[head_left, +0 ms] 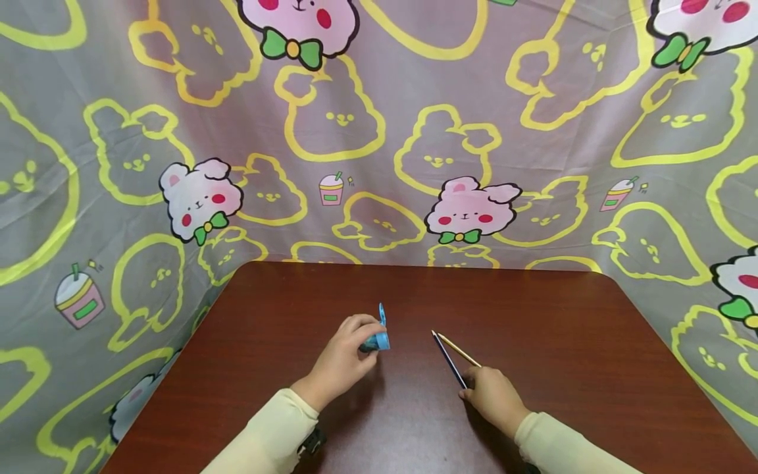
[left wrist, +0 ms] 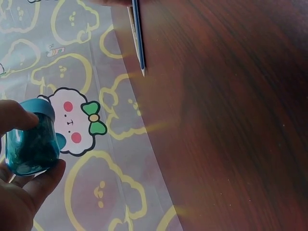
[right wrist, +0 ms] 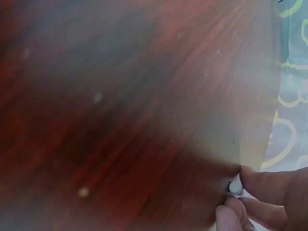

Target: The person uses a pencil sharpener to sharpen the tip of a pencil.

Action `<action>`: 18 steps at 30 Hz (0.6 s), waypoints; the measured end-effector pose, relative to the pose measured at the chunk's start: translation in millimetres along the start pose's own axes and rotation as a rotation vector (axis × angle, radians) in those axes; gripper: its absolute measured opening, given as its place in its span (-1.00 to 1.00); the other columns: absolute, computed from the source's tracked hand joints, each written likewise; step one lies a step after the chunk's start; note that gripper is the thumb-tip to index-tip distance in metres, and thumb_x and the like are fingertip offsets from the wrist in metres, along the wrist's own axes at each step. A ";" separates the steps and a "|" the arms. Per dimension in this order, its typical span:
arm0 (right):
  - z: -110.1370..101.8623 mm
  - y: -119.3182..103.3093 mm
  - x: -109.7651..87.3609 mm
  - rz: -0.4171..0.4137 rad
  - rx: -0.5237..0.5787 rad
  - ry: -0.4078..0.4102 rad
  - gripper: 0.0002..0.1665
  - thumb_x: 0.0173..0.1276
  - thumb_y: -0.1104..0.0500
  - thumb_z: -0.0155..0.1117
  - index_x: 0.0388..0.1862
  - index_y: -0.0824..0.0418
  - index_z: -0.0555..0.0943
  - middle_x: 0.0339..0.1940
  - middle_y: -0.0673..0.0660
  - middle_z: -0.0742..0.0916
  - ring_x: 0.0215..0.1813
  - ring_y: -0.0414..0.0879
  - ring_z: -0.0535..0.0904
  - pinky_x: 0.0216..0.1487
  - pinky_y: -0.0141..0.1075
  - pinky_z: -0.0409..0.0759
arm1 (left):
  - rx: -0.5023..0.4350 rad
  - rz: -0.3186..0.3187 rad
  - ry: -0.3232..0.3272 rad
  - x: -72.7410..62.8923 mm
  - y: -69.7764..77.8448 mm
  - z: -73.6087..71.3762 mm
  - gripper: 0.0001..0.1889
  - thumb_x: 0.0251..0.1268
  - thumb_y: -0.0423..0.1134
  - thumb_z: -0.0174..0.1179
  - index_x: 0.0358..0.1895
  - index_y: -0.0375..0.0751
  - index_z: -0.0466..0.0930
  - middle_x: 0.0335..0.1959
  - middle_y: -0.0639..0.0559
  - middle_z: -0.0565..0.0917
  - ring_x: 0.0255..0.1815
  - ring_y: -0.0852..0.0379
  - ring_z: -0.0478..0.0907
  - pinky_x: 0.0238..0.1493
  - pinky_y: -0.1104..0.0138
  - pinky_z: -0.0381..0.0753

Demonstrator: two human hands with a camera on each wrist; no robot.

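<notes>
My left hand (head_left: 343, 359) grips a small rounded container over the table, tilted toward the right. In the left wrist view this container (left wrist: 33, 147) is see-through teal with a light-blue collar, thumb on one side and fingers on the other. Its blue flip lid (head_left: 381, 315) stands up in the head view. To the right, my right hand (head_left: 496, 398) holds two pencils, one dark blue (head_left: 451, 362) and one pale wood-coloured (head_left: 460, 349), their sharpened tips close together and pointing toward the container's side. A round white pencil end (right wrist: 236, 187) shows between thumb and fingers in the right wrist view.
The dark reddish-brown table (head_left: 284, 303) has rounded far corners. A grey cloth (head_left: 379, 178) with yellow outlines and cartoon animals hangs behind it and along both sides. A small black device (head_left: 310, 442) sits at the left wrist.
</notes>
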State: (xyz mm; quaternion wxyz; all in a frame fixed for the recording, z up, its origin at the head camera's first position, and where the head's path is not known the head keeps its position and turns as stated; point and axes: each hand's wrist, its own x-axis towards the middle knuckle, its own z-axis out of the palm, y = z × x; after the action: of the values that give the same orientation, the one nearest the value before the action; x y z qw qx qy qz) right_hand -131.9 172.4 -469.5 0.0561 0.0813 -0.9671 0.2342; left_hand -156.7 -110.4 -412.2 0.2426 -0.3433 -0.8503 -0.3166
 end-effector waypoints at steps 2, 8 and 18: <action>-0.1 -0.5 0.2 0.008 0.000 -0.005 -0.79 -0.05 0.28 0.52 -0.38 0.23 0.70 -0.46 0.06 0.74 -0.36 0.00 0.67 -0.31 -0.07 0.61 | 0.003 0.001 0.001 0.0 0.4 -0.3 -0.54 -0.10 -0.54 0.41 -0.05 -0.16 0.62 -0.06 -0.03 0.55 -0.06 0.06 0.47 -0.20 0.31 0.59; 0.2 -2.2 0.7 0.008 -0.008 -0.001 -0.83 -0.03 0.31 0.49 -0.40 0.24 0.70 -0.48 0.07 0.74 -0.39 0.00 0.66 -0.34 -0.09 0.60 | 0.000 -0.002 -0.006 -1.1 0.8 -1.0 -0.54 -0.09 -0.54 0.40 -0.04 -0.16 0.62 -0.05 -0.04 0.54 -0.07 0.06 0.46 -0.32 0.41 0.56; -3.0 -3.1 -0.1 0.022 -0.011 -0.008 -0.79 -0.02 0.36 0.32 -0.33 0.26 0.70 -0.54 0.01 0.69 -0.52 -0.15 0.47 -0.47 -0.18 0.51 | 0.009 0.028 0.019 -1.0 0.3 -1.2 -0.53 -0.13 -0.56 0.41 -0.05 -0.16 0.61 -0.07 -0.03 0.54 -0.08 0.05 0.47 -0.29 0.39 0.57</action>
State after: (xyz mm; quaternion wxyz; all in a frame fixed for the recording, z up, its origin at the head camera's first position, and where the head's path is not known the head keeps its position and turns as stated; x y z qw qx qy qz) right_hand -131.0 171.1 -465.5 0.0500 0.0714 -0.9695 0.2293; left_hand -155.5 -111.5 -411.9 0.2565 -0.3511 -0.8446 -0.3125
